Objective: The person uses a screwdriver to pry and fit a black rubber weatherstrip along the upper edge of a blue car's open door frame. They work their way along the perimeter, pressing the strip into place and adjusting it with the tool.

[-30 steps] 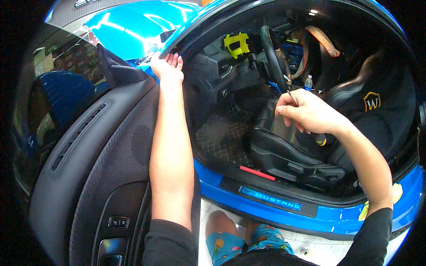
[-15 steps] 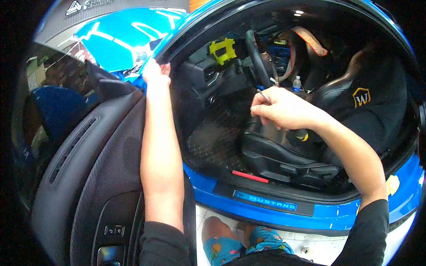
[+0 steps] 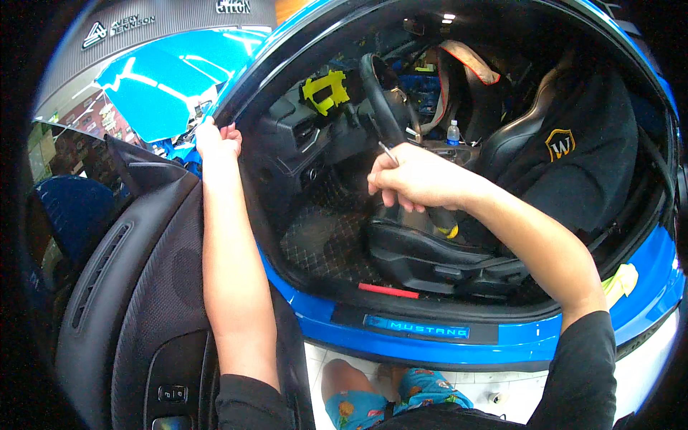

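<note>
The person's left hand (image 3: 219,140) is in the upper left of the frame, at the front edge of the blue car's (image 3: 519,347) door opening. Its fingers are bent, and one cannot tell if they pinch anything. The right hand (image 3: 419,175) is near the middle of the frame, in front of the seat (image 3: 591,168). Its thumb and fingers pinch a thin gray stick (image 3: 388,153), and one end pokes up above the hand. The open door (image 3: 154,279) fills the lower left. Above the right hand are the steering wheel (image 3: 374,89) and a small bottle (image 3: 453,133). A red strip (image 3: 388,291) lies by the doorway, low in the middle. A yellow cloth (image 3: 620,282) sits at the lower right.
</note>
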Available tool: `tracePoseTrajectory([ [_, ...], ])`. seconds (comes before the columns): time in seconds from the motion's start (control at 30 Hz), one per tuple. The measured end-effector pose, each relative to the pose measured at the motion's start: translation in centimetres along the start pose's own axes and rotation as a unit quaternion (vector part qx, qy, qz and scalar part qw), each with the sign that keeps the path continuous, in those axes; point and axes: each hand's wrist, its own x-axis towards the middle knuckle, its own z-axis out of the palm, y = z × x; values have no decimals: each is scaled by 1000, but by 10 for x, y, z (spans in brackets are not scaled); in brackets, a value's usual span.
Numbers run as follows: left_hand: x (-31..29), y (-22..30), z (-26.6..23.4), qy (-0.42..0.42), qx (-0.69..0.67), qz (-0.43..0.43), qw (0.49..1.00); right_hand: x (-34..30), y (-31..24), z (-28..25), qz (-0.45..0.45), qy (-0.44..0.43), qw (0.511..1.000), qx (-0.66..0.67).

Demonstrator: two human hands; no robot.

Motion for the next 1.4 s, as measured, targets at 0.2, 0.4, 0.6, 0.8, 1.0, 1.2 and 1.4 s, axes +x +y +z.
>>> tracePoseTrajectory([
  [0.2, -33, -20, 18, -41, 53, 1, 998, -14, -1, -11, 40, 14, 997, -62],
  [0.4, -27, -18, 28, -26, 47, 41, 998, -2, 15, -2, 52, 13, 997, -53],
  [0.6, -39, -18, 28, 18, 38, 40, 998, -13, -2, 5, 64, -3, 997, -46],
  [0.8, -37, -24, 23, -6, 3, 84, 996, -6, 15, 13, 75, -27, 997, 10],
  [1.0, -35, -24, 23, 2, 25, 137, 990, -23, 49, 65, 169, -10, 888, 428],
  [1.2, -24, -26, 21, -30, 19, 80, 996, -174, 127, 245, 304, -242, 704, 594],
  [1.4, -28, -28, 23, -41, 1, 86, 995, -206, 79, 207, 215, -204, 844, 448],
])
